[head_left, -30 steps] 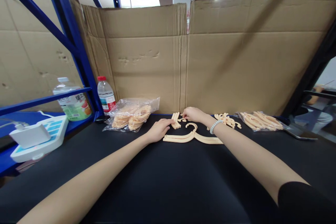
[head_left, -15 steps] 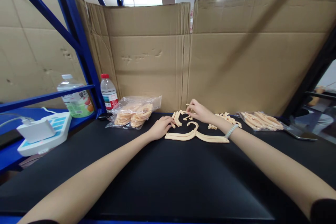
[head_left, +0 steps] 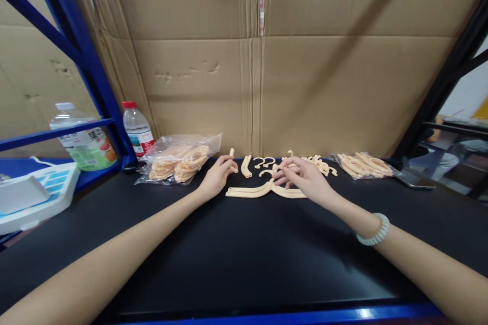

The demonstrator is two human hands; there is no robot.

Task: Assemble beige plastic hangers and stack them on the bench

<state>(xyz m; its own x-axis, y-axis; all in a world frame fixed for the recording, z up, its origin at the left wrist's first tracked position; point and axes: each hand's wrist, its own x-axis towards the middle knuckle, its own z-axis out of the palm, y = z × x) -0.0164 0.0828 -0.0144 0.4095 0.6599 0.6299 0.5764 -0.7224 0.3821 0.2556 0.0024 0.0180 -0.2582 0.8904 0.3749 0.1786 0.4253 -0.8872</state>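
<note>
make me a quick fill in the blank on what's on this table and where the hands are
1. The left hand pinches a short beige ____ piece.
2. The right hand rests on the assembled ____.
3. The small bottle has a ____ cap.
4. The bracelet is on the ____ wrist.

Missing words: plastic; hanger; red; right

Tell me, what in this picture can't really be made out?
- Right hand: it covers the middle of the hanger, so what its fingertips pinch is hidden.
- Left hand: it holds a small piece, mostly hidden in the fingers.
- Bottle label: print too small, crossed by the blue rail.
- White device: cut off by the left edge.
</note>
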